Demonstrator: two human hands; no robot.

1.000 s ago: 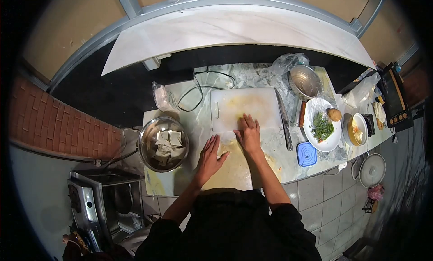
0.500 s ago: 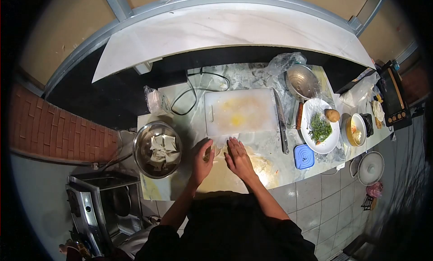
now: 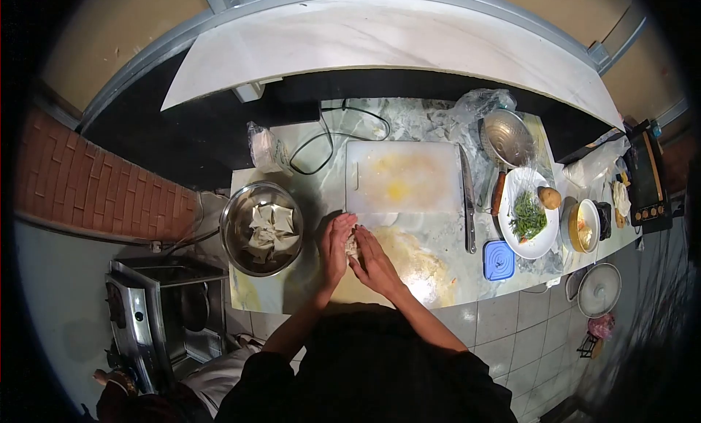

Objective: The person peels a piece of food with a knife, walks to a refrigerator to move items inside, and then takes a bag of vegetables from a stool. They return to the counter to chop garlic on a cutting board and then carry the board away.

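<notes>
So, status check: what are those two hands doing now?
Left hand and right hand cupped together on pale dough piece. Beside white cutting board. Nothing in the way.

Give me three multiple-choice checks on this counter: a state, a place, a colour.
1. Left hand and right hand are: A) flat, apart; B) cupped together around a pale lump; C) clenched, apart.
2. The steel bowl sits: A) outside the left hand; B) outside the right hand; C) between the hands.
3. The square lid near the knife is: A) red; B) blue; C) green.
Answers: B, both palms close over the lump. A, the bowl is beyond the left hand. B, its top shows blue.
</notes>
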